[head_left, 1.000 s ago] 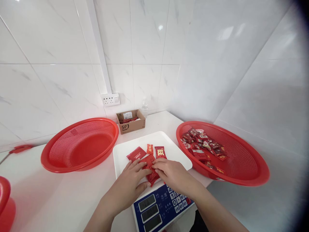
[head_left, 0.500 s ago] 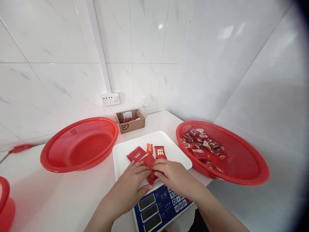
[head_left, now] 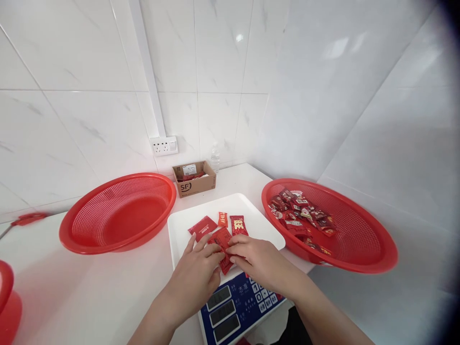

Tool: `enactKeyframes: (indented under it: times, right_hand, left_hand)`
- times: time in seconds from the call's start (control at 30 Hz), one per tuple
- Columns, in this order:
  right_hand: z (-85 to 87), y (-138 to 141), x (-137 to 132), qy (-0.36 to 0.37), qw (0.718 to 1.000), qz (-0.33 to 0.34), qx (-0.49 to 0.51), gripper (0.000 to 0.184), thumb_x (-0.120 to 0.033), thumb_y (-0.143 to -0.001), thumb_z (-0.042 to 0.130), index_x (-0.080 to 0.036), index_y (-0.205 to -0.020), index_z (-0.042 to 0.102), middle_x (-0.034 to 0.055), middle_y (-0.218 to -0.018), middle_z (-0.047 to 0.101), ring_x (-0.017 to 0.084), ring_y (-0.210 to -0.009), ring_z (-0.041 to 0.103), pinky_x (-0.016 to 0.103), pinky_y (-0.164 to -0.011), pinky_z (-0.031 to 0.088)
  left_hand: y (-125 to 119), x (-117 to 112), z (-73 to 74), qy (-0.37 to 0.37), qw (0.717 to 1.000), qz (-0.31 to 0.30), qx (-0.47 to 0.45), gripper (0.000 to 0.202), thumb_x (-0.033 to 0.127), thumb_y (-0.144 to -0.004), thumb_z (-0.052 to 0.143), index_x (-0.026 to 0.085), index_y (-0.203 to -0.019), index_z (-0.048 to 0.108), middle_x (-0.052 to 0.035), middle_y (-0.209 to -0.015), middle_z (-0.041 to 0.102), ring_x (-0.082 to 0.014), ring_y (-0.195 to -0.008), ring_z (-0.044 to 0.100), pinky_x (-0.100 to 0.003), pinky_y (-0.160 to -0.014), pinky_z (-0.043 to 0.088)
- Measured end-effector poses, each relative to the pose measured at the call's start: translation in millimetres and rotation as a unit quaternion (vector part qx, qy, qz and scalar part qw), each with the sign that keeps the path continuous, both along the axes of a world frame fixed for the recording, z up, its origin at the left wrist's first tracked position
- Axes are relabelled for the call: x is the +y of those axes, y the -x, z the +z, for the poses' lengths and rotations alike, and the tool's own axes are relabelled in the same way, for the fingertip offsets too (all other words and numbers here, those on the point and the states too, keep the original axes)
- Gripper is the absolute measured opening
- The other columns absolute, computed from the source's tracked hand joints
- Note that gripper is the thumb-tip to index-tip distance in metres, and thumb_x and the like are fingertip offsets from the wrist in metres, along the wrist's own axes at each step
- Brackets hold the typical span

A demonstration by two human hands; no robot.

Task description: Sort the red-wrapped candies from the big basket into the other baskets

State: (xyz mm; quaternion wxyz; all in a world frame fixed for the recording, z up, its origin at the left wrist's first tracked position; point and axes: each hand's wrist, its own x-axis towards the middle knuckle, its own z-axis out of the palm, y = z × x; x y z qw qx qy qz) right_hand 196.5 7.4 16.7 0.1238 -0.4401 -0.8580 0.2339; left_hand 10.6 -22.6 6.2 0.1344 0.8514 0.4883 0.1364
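Note:
On the white weighing pan [head_left: 187, 225] of a scale lie several red wrapped packets. One longer red packet [head_left: 225, 263] lies under both hands, its middle partly covered. My left hand [head_left: 197, 268] rests over its left side, fingers stretched and apart, fingertips touching the wrapper. From the right, the curled fingers and thumb of my right hand [head_left: 255, 256] grip its edge. Behind them are a flat red square packet [head_left: 203, 227], a small orange-red packet [head_left: 223, 219] and a red packet with yellow lettering [head_left: 238, 225].
The scale's blue panel [head_left: 244, 306] faces me, with displays and keys. At right, a red basket [head_left: 362, 239] contains many wrapped snacks [head_left: 302, 213]. Another red basket [head_left: 118, 225] stands left, a third [head_left: 7, 297] at the edge. Behind are a cardboard box [head_left: 197, 184] and a clear bottle [head_left: 214, 158].
My left hand's fingers have lifted and spread slightly, with the thumb drawn in. My right hand stays almost in place on the packet. The view has shifted very slightly.

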Motion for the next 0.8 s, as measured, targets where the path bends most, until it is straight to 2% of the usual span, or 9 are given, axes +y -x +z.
enactKeyframes:
  times: [0.17,0.3,0.5,0.67,0.8]
  right_hand:
    - [2.3,0.1,-1.7,-0.002,1.000,-0.006,-0.011,0.025,-0.022,-0.089,0.045,-0.024,-0.091,0.070,-0.0002,-0.104,0.065,0.017,-0.091,0.061,0.028,-0.077,0.043]
    - [3.1,1.9,0.1,-0.003,1.000,-0.015,-0.025,0.024,-0.022,-0.088,0.046,-0.024,-0.087,0.070,-0.0016,-0.100,0.066,0.015,-0.086,0.061,0.027,-0.073,0.042]
    - [-1.1,1.6,-0.9,-0.030,0.998,-0.004,-0.062,0.025,-0.024,-0.089,0.046,-0.025,-0.088,0.071,-0.0011,-0.101,0.066,0.016,-0.083,0.062,0.028,-0.068,0.042]
    - [-2.9,-1.3,-1.7,-0.026,0.998,-0.004,-0.049,0.024,-0.024,-0.088,0.047,-0.025,-0.092,0.070,-0.0009,-0.104,0.066,0.018,-0.089,0.062,0.029,-0.074,0.043]
    - [0.9,-1.5,-3.8,-0.016,1.000,-0.008,-0.021,0.022,-0.023,-0.086,0.049,-0.026,-0.096,0.069,-0.0014,-0.104,0.066,0.017,-0.091,0.062,0.029,-0.078,0.043]
  left_hand:
    - [-0.4,0.1,-3.1,-0.027,0.999,-0.011,0.013,0.038,0.004,-0.080,0.040,0.022,-0.104,0.064,-0.0029,-0.108,0.064,-0.0258,-0.127,0.041,-0.053,-0.110,0.025]
    - [0.8,1.3,-3.3,-0.025,0.999,-0.019,0.027,0.041,0.003,-0.079,0.040,0.022,-0.107,0.064,-0.0029,-0.103,0.065,-0.0267,-0.125,0.043,-0.055,-0.110,0.023]
    - [3.4,2.6,-4.1,-0.010,0.999,-0.027,0.026,0.046,0.001,-0.080,0.038,0.023,-0.112,0.062,-0.0022,-0.109,0.064,-0.0269,-0.127,0.040,-0.057,-0.110,0.021]
    - [6.1,2.9,-4.1,-0.006,0.999,-0.030,-0.019,0.044,0.004,-0.084,0.039,0.026,-0.115,0.060,-0.0010,-0.114,0.063,-0.0250,-0.125,0.042,-0.055,-0.108,0.027]
    - [5.7,3.0,-0.4,-0.005,0.998,-0.033,-0.048,0.039,0.008,-0.087,0.039,0.028,-0.112,0.061,-0.0014,-0.111,0.063,-0.0234,-0.119,0.047,-0.052,-0.106,0.032]
